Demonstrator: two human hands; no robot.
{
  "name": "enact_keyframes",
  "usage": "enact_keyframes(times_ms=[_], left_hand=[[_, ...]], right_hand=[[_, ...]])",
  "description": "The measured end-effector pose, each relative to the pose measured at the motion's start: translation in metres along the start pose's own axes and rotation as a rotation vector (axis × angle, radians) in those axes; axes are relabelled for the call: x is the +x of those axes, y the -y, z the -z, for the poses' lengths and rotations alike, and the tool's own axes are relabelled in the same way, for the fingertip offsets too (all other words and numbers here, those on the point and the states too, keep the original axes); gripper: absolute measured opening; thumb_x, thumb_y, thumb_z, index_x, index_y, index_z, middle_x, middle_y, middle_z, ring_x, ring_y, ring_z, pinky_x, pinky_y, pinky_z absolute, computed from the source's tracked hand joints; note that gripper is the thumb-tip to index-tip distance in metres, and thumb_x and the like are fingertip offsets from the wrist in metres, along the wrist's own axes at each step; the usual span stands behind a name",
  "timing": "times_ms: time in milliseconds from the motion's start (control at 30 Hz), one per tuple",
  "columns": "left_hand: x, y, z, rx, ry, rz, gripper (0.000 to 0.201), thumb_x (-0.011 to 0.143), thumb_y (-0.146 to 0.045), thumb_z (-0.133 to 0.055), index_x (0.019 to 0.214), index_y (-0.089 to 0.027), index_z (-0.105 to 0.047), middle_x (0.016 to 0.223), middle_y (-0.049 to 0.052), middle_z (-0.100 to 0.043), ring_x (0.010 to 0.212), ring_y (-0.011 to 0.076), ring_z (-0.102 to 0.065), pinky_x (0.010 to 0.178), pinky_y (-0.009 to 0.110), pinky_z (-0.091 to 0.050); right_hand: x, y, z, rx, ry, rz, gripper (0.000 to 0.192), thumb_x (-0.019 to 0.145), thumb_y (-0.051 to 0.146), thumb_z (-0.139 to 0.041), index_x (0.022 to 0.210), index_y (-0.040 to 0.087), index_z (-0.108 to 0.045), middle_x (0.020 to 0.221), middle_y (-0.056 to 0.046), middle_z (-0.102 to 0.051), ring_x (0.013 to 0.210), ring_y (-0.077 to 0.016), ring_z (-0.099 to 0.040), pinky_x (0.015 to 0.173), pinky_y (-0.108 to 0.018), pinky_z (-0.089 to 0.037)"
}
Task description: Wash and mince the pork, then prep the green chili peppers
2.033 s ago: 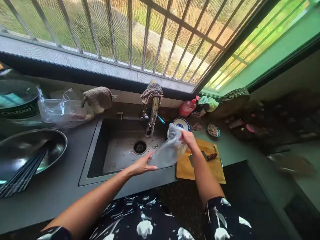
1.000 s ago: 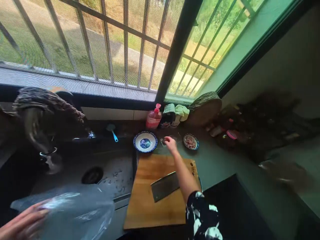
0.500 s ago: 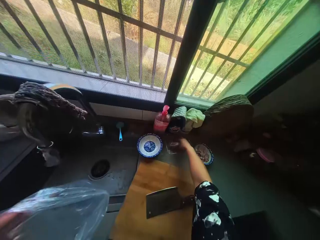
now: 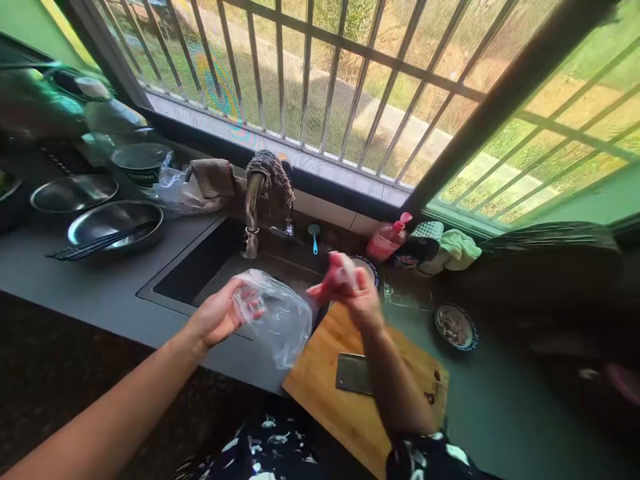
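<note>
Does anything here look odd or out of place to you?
One oddity: a rag is draped over the top of the tap above the sink. The cleaver lies flat on the cutting board, nothing is spilled, and the left hand holds a plastic bag.

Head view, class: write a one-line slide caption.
Over the sink, the left hand holds a clear plastic bag while the right hand lifts something small and blurred above the cutting board.
</note>
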State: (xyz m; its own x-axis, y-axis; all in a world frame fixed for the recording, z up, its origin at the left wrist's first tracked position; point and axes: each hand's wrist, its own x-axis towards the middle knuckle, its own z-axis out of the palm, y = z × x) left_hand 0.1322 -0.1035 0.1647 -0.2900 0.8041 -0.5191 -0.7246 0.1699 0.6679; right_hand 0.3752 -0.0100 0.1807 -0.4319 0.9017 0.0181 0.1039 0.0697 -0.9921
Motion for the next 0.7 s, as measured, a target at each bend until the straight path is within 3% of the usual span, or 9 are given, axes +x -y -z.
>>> enact_keyframes(times_ms=[100,167,267,367,433,500,633,700], left_hand=[[-0.004,-0.012,0.023,0.023,0.054,0.005,0.014,0.082,-0.022,-0.051,0.089,-0.015,-0.06,0.064,0.002,-0.058,0.05,0.0146,-0.056,0.047,0.032,-0.053],[-0.008,-0.023,0.043,0.062,0.11,0.086,0.018,0.082,-0.025,-0.052,0.09,-0.013,-0.061,0.064,0.005,-0.059,0.048,0.0158,-0.055,0.038,0.026,-0.047],[-0.015,-0.046,0.076,0.063,0.171,0.255,0.018,0.081,-0.025,-0.053,0.087,-0.012,-0.063,0.06,0.006,-0.057,0.044,0.0153,-0.053,0.032,0.022,-0.039],[-0.02,-0.078,0.114,0.035,0.231,0.279,0.018,0.081,-0.019,-0.051,0.094,-0.014,-0.063,0.061,0.003,-0.055,0.041,0.0118,-0.049,0.032,0.021,-0.038],[-0.021,-0.098,0.138,0.043,0.267,0.237,0.022,0.082,-0.017,-0.051,0.1,-0.016,-0.062,0.06,0.002,-0.053,0.039,0.01,-0.047,0.033,0.02,-0.039],[-0.021,-0.115,0.155,0.049,0.291,0.2,0.022,0.082,-0.017,-0.051,0.101,-0.015,-0.062,0.061,0.002,-0.054,0.04,0.0101,-0.047,0.034,0.02,-0.04],[-0.026,-0.138,0.157,0.009,0.377,0.144,0.019,0.082,-0.016,-0.049,0.095,-0.013,-0.064,0.072,0.006,-0.058,0.053,0.0133,-0.055,0.046,0.025,-0.049],[-0.031,-0.149,0.148,-0.032,0.463,0.116,0.02,0.083,-0.014,-0.047,0.092,-0.012,-0.064,0.067,0.004,-0.055,0.051,0.0112,-0.052,0.049,0.025,-0.05]], right_hand=[[-0.009,-0.019,-0.088,-0.287,0.165,0.002,0.04,0.072,0.043,-0.063,0.105,0.024,-0.049,0.09,-0.003,-0.06,0.084,-0.0206,-0.057,0.07,-0.033,-0.047],[-0.007,-0.034,-0.13,-0.537,0.227,0.052,0.032,0.076,0.04,-0.06,0.102,0.023,-0.052,0.092,-0.003,-0.06,0.087,-0.0201,-0.055,0.075,-0.033,-0.045],[0.004,-0.042,-0.175,-0.968,0.344,0.15,0.033,0.072,0.036,-0.064,0.099,0.021,-0.055,0.105,-0.007,-0.058,0.104,-0.0272,-0.048,0.085,-0.042,-0.04],[0.018,-0.029,-0.207,-1.3,0.446,0.174,0.051,0.062,0.035,-0.073,0.108,0.021,-0.056,0.118,-0.012,-0.052,0.113,-0.0353,-0.041,0.09,-0.057,-0.031],[0.025,-0.009,-0.22,-1.379,0.478,0.127,0.054,0.062,0.034,-0.073,0.111,0.02,-0.056,0.115,-0.014,-0.055,0.107,-0.0352,-0.048,0.089,-0.06,-0.03],[0.026,0.015,-0.221,-1.326,0.485,0.098,0.044,0.065,0.032,-0.071,0.105,0.02,-0.06,0.106,-0.013,-0.06,0.101,-0.0322,-0.053,0.089,-0.054,-0.034],[0.014,0.05,-0.184,-0.752,0.435,0.186,0.031,0.077,0.036,-0.056,0.104,0.022,-0.061,0.099,-0.006,-0.063,0.091,-0.0208,-0.059,0.085,-0.038,-0.043],[0.003,0.047,-0.167,-0.486,0.242,0.166,0.04,0.079,0.04,-0.051,0.115,0.021,-0.054,0.102,-0.006,-0.062,0.087,-0.0182,-0.06,0.082,-0.037,-0.045]])
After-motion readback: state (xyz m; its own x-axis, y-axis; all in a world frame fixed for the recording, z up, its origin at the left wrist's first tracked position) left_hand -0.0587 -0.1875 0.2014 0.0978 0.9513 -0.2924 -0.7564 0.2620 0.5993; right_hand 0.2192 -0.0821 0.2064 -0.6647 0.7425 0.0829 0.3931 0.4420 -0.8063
